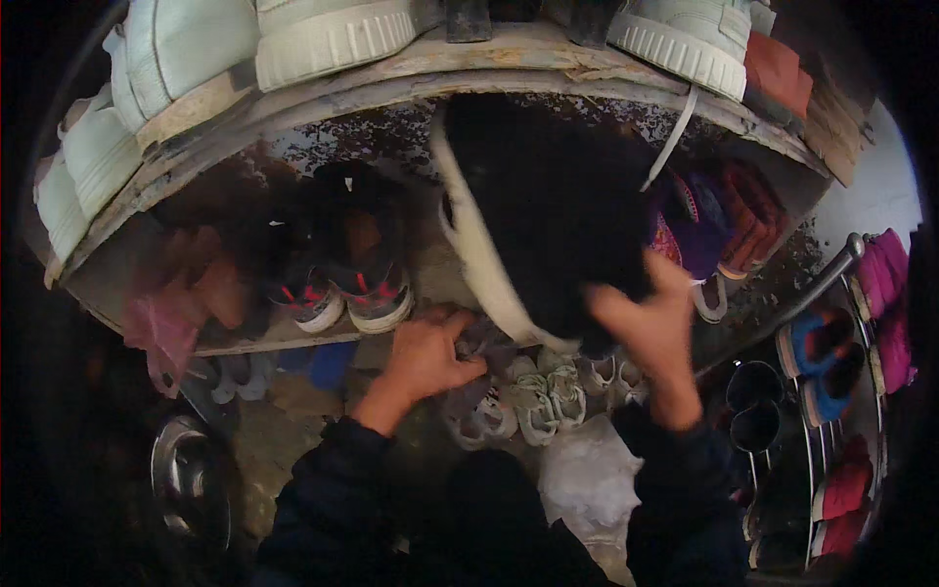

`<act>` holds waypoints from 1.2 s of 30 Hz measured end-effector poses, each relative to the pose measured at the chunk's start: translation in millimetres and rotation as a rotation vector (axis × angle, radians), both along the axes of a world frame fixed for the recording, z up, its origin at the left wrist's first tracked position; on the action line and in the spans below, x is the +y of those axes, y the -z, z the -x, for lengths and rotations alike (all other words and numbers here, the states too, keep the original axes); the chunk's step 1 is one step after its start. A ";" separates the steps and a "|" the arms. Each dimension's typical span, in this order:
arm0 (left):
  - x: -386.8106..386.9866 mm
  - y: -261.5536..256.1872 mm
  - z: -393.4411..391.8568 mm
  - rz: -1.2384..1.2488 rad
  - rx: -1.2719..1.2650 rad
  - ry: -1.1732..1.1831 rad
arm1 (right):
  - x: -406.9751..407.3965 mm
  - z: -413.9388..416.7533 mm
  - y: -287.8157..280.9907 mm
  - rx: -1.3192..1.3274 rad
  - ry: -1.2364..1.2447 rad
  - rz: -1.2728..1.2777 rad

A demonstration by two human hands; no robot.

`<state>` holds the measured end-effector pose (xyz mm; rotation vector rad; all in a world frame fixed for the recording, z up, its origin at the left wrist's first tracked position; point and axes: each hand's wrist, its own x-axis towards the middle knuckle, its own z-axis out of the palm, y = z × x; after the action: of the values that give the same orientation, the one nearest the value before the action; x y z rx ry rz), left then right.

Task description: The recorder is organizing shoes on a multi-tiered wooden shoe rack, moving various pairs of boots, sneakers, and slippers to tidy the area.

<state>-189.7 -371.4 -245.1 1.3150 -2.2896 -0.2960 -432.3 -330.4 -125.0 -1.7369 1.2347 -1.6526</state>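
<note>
A large black shoe (543, 213) with a cream sole edge (477, 235) fills the middle of the shelf opening, its upper too dark for detail. My right hand (656, 323) is on its lower right end, thumb and fingers spread around the black upper; the hand is blurred. At the shelf's front edge, my left hand (425, 356) is curled, thumb and forefinger bent around a dark grey item (488, 341) that is partly hidden. To its left sits a pair of black sneakers (378, 297) with red marks and pale soles.
White shoes (334, 44) line the worn board (513, 55) above. A pink plastic bag (165, 337) hangs at left. Below are pale laced shoes (550, 396), a white sack (590, 469) and a metal basin (187, 484). A metal rack (810, 455) with shoes stands right.
</note>
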 end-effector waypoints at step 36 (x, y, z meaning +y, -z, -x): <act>-10.8 -23.4 6.4 -0.183 0.125 0.036 | -59.1 -14.5 14.7 0.916 0.372 0.039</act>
<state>-196.1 -382.2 -221.7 1.3036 -2.2253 -0.5961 -417.8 -389.5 -139.7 -2.5223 2.0142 -1.0141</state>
